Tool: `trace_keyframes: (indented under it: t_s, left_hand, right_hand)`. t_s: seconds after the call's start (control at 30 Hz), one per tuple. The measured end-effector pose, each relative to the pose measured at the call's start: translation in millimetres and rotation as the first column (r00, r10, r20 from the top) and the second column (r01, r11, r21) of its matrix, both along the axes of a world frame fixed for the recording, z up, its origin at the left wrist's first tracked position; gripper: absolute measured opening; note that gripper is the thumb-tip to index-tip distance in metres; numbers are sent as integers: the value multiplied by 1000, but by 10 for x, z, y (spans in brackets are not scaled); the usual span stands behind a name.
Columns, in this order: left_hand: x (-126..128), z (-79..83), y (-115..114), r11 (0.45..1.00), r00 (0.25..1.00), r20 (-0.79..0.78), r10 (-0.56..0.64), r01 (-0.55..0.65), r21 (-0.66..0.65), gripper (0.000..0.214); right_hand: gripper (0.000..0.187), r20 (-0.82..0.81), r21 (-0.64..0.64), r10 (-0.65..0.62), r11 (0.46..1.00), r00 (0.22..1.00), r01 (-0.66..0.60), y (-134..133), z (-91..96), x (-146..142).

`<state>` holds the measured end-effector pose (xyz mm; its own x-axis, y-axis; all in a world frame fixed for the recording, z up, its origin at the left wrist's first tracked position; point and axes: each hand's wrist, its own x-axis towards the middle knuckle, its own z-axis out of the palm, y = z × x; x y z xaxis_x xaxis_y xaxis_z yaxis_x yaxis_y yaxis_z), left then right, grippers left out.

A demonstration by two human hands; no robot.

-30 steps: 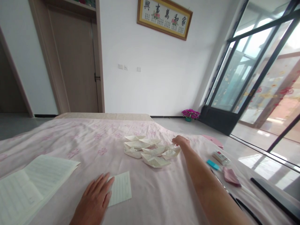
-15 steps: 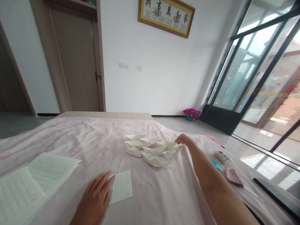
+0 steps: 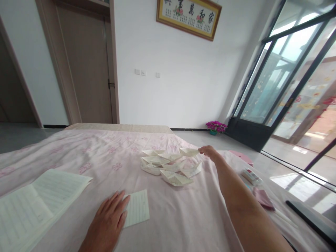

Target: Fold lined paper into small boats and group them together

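Note:
In the head view my left hand (image 3: 109, 215) lies flat, fingers stretched out, over the left edge of a folded lined sheet (image 3: 138, 208). My right hand (image 3: 208, 152) reaches far forward and pinches the right tip of a folded paper boat (image 3: 189, 152). That boat is at the back right of a cluster of several paper boats (image 3: 176, 178) on the pink bedsheet (image 3: 168, 210). The fingers' far sides are hidden.
A lined notebook (image 3: 56, 187) lies open at the left. Along the right edge are a small white and red box (image 3: 252, 176), a pink cloth (image 3: 263, 198) and a long dark object (image 3: 309, 222). Purple flowers (image 3: 216, 126) stand on the floor beyond.
My right hand has moved slightly away from me, shifting the paper boat from above the right-hand boats to the back right of the cluster. My left hand stays on the sheet.

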<state>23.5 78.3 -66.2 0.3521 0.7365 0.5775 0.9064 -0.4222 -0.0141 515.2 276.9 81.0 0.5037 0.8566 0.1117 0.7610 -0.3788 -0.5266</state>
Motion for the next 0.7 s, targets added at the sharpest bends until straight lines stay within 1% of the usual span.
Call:
trace_keyframes:
  t_s: [0.13, 0.37, 0.5, 0.7]
  left_hand:
    - [5, 4, -12, 1000, 1000, -16, 5, -5, 0, 40]
    - [-4, 6, -16, 1000, 1000, -6, 0, 0, 9, 40]
    - [-21, -10, 0, 1000, 1000, 2, -9, 9, 14, 40]
    - [-28, -29, 9, 1000, 1000, -2, -16, 16, 26, 40]
  right_hand:
    - [32, -41, -11, -20, 1000, 999, 20, 85, -40, -71]
    - [33, -44, 9, -77, 997, 996, 77, 302, -132, -339]
    - [31, -34, -26, -109, 994, 993, 108, 372, -179, -463]
    - [32, -27, -93, -142, 986, 989, 139, 454, -259, -553]
